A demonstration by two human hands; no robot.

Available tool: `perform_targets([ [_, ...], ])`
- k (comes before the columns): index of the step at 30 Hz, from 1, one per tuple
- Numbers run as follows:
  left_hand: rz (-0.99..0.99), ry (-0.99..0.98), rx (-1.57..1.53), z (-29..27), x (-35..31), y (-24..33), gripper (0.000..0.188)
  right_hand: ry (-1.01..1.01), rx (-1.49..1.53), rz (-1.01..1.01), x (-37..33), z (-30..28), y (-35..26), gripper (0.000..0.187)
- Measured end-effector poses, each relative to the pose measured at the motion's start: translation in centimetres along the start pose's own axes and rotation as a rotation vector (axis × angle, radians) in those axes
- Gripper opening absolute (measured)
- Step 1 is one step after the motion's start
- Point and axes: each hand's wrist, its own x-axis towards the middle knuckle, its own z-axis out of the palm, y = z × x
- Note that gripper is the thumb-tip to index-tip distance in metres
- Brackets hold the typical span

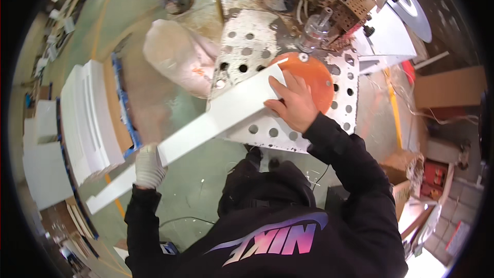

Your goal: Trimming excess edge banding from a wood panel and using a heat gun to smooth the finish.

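Observation:
A long, narrow white board (206, 121) lies slantwise, its far right end on the perforated metal table (242, 51) and its other end reaching out to the lower left. My left hand (150, 167), in a pale knitted glove, is closed round the board well off the table. At the far end my bare right hand (294, 100) grips the board, with thumb and fingers on its surface. Beneath that end and partly under my right hand sits a round orange disc (314, 80). The underside of the board is hidden.
Behind the disc stands a machine with a clear plastic cup (315, 31) and a rusty perforated guard (355, 2). A whitish sack (175, 54) hangs at the table's left side. Stacked white panels (90, 118) stand further left. Cardboard boxes (453, 90) are at right.

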Motion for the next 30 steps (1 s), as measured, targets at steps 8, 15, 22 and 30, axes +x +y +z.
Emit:
perform_targets([
  [8,-0.264,-0.004,-0.574,1.8,-21.8,9.5,0.04,0.027,1.874,0.223,-4.2,-3.8,-7.2,0.098],
  [15,-0.372,0.127,-0.873,8.6,-34.7,15.3,0.054,-0.369,2.008,-0.078,-4.4,-7.6,-22.7,0.089],
  [22,-0.673,0.737,-0.785,14.2,-42.3,16.1,0.06,-0.657,1.839,-0.317,-6.8,-5.0,-39.5,0.09],
  [30,-0.896,0.802,-1.482,13.6,-56.4,8.6,0.061,-1.192,1.976,-0.65,-9.3,1.8,-61.7,0.1],
])
